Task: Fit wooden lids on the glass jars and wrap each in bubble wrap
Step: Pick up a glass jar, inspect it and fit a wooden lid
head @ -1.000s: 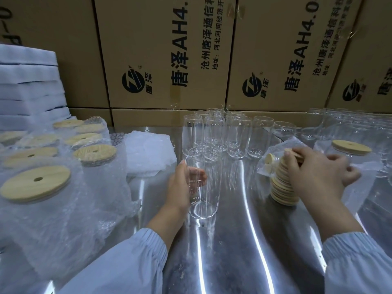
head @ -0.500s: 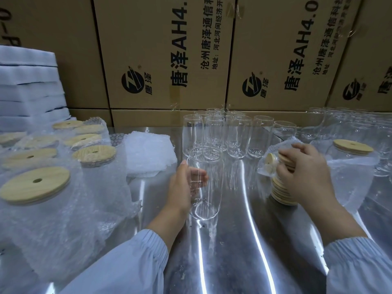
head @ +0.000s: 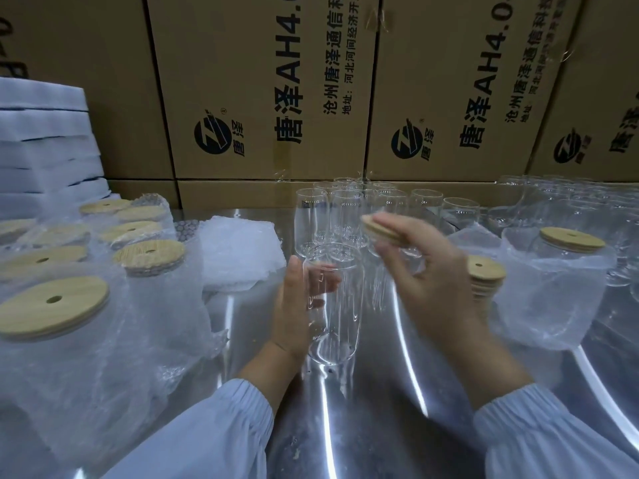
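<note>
The right hand has left the stack of lids and now hangs above the steel table, blurred by motion. It pinches one wooden lid between thumb and fingers. The lid is tilted, held up and to the right of the open mouth of the glass jar, not touching it.

The left hand wraps around the left side of that jar, which stands upright on the table near the middle. The fingers show through the glass.

Just behind the jar, a cluster of empty jars stands upright; the raised lid and right hand cover part of it. More glassware crowds the far right edge. To the right, beside the lid stack, one wrapped jar stands with its lid on.

At the left, a group of lidded, bubble-wrapped jars fills the table edge. A loose pile of bubble wrap lies between them and the held jar. A stack of white foam sheets rises at the far left, and printed cardboard boxes wall off the back.
</note>
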